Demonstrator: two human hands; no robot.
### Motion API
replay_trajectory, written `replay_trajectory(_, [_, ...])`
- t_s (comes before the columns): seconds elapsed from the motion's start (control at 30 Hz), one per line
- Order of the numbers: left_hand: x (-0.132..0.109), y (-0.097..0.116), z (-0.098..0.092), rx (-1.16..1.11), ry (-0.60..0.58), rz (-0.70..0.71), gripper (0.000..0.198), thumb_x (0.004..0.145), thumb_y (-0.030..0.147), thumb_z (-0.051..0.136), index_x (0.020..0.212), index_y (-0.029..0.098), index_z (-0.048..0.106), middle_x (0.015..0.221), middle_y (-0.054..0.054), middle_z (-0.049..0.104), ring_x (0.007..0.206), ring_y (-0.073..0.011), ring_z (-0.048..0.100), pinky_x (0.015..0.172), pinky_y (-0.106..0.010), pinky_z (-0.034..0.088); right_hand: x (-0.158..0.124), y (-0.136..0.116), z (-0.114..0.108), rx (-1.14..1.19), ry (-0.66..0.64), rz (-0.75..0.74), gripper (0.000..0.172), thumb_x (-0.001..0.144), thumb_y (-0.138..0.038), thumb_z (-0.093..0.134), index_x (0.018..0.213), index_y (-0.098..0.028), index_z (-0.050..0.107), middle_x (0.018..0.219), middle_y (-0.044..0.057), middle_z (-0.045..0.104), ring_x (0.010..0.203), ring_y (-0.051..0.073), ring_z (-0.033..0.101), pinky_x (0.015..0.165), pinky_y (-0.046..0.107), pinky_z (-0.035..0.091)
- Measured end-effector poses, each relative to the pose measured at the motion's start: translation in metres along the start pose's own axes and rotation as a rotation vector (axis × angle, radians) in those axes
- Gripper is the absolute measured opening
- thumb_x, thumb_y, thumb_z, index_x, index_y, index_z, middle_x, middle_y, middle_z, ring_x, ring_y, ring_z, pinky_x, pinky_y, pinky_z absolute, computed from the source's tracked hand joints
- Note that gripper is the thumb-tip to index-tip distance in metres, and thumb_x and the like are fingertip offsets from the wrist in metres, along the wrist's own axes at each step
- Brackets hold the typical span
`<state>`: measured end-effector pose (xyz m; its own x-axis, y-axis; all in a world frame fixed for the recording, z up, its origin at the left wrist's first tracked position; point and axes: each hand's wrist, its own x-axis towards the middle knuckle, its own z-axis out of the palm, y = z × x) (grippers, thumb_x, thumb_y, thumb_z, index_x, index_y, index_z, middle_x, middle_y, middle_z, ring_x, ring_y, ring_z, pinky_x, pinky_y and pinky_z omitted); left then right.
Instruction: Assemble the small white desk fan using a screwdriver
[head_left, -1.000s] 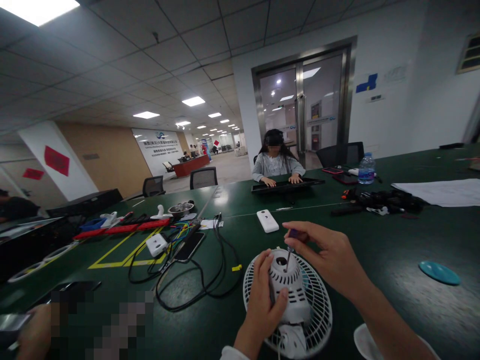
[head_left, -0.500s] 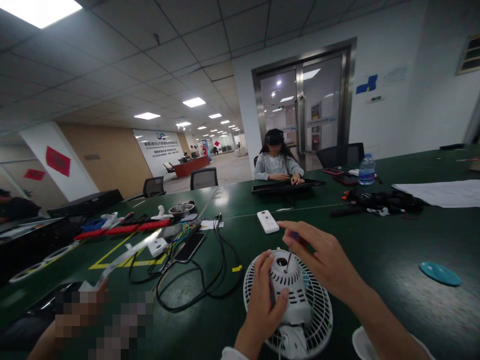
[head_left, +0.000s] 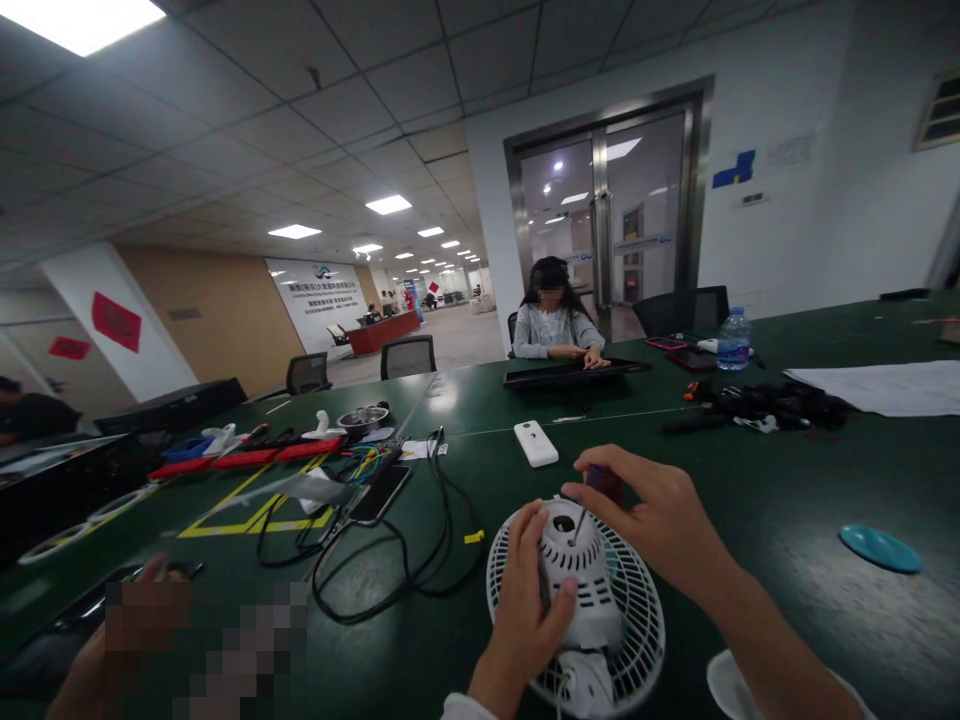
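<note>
A white fan (head_left: 583, 585) lies with its grille down on the green table, the motor housing facing up. My left hand (head_left: 521, 590) wraps round the left side of that housing, thumb towards the front. Between the fingers of my right hand (head_left: 649, 505) is the dark purple handle of a screwdriver (head_left: 579, 525). Its thin shaft slants down to the housing top, beside a dark round opening. Whether the tip sits in a screw is too small to tell.
A white box-like device (head_left: 535, 444) lies beyond the fan. Black cables (head_left: 405, 560), a phone (head_left: 381, 496) and a metal bowl (head_left: 364, 418) are to the left, near another person's hand (head_left: 142, 610). A teal disc (head_left: 880, 549) lies right. Someone sits opposite at a dark panel (head_left: 574, 373).
My right hand has shifted slightly and its fingers have turned on the screwdriver handle. My left hand and the fan stay put. At left, the other person's hand has moved away from a clear strip.
</note>
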<state>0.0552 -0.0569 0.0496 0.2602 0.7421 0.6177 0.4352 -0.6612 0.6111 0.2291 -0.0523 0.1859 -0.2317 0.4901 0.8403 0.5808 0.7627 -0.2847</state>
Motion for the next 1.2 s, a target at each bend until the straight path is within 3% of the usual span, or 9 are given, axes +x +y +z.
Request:
replay_trajectory(0.23, [0.0, 0.0, 0.0, -0.012, -0.003, 0.005, 0.055, 0.092, 0.032, 0.044, 0.141, 0.02, 0.025, 0.146, -0.017, 0.028, 0.139, -0.0292, 0.026, 0.112, -0.054, 0.026, 0.0, 0.001, 0.002, 0.073, -0.06, 0.05, 0.019, 0.091, -0.031, 0.052, 0.099, -0.019, 0.064, 0.079, 0.002, 0.067, 0.065, 0.012, 0.063, 0.059, 0.022, 0.05])
replay_trajectory(0.43, [0.0, 0.0, 0.0, -0.011, 0.005, -0.002, 0.054, 0.091, 0.034, 0.045, 0.141, 0.021, 0.026, 0.146, -0.016, 0.029, 0.138, -0.0285, 0.028, 0.111, -0.052, 0.027, -0.001, -0.001, -0.002, 0.234, -0.127, 0.189, 0.017, 0.086, -0.027, 0.053, 0.095, -0.02, 0.065, 0.074, 0.002, 0.066, 0.06, 0.012, 0.062, 0.052, 0.021, 0.05])
replay_trajectory(0.73, [0.001, 0.0, 0.0, -0.032, -0.006, -0.022, 0.055, 0.091, 0.036, 0.044, 0.14, 0.018, 0.029, 0.147, -0.017, 0.03, 0.139, -0.029, 0.027, 0.113, -0.053, 0.024, 0.0, 0.001, -0.01, 0.593, -0.295, 0.305, 0.033, 0.084, -0.018, 0.047, 0.115, -0.019, 0.057, 0.092, 0.005, 0.066, 0.062, 0.009, 0.064, 0.059, 0.022, 0.055])
replay_trajectory(0.87, [-0.001, -0.001, 0.0, -0.016, -0.004, -0.015, 0.055, 0.091, 0.034, 0.045, 0.141, 0.02, 0.027, 0.147, -0.017, 0.029, 0.139, -0.0296, 0.026, 0.112, -0.054, 0.025, 0.0, 0.004, -0.009, 0.501, -0.273, 0.327, 0.027, 0.084, -0.023, 0.053, 0.11, -0.02, 0.061, 0.084, 0.003, 0.067, 0.063, 0.011, 0.064, 0.058, 0.023, 0.055])
replay_trajectory(1.07, [-0.001, -0.002, 0.0, -0.03, -0.001, -0.015, 0.056, 0.091, 0.035, 0.045, 0.142, 0.02, 0.027, 0.147, -0.017, 0.029, 0.139, -0.0289, 0.027, 0.113, -0.053, 0.025, 0.001, 0.002, -0.007, 0.221, -0.133, 0.211, 0.011, 0.08, -0.029, 0.064, 0.087, -0.02, 0.064, 0.068, -0.001, 0.063, 0.058, 0.011, 0.058, 0.053, 0.022, 0.048])
replay_trajectory(1.2, [-0.002, -0.001, 0.0, -0.034, 0.003, -0.004, 0.055, 0.091, 0.033, 0.044, 0.142, 0.02, 0.027, 0.147, -0.017, 0.028, 0.139, -0.0286, 0.027, 0.112, -0.052, 0.025, 0.002, 0.0, -0.005, 0.168, -0.126, 0.187, 0.018, 0.082, -0.035, 0.062, 0.074, -0.02, 0.058, 0.063, -0.002, 0.059, 0.054, 0.01, 0.054, 0.05, 0.021, 0.044])
